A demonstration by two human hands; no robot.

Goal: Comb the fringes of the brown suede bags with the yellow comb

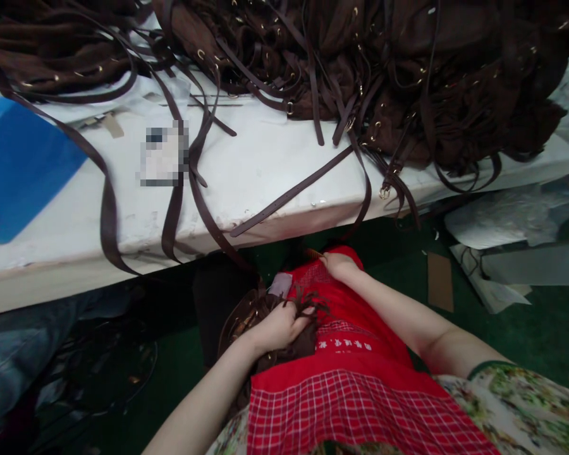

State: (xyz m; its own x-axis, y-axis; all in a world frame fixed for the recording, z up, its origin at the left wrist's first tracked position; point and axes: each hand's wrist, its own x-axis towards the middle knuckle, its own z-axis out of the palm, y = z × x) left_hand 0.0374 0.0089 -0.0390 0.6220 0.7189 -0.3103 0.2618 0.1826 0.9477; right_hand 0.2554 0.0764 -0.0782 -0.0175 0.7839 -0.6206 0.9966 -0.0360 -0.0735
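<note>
On my lap, against the red apron (389,341), lies a dark brown fringed bag (301,341) with gold-coloured metal parts. My left hand (282,325) is closed on the bag's fringe (308,300), and strands stick out past the fingers. Further forward, over the apron and apart from the fringe, my right hand (340,265) grips a small tan comb (313,253); most of it is in shadow. A pale tag (281,285) shows beside the bag, just ahead of my left hand. The bag's lower side is hidden by my left arm.
A white worktable (284,158) runs across in front, heaped with brown bags (408,76). Long straps (109,215) hang over its front edge. A blue bin (23,164) stands at the left. Plastic-wrapped material (497,215) and cardboard (440,281) are at the right.
</note>
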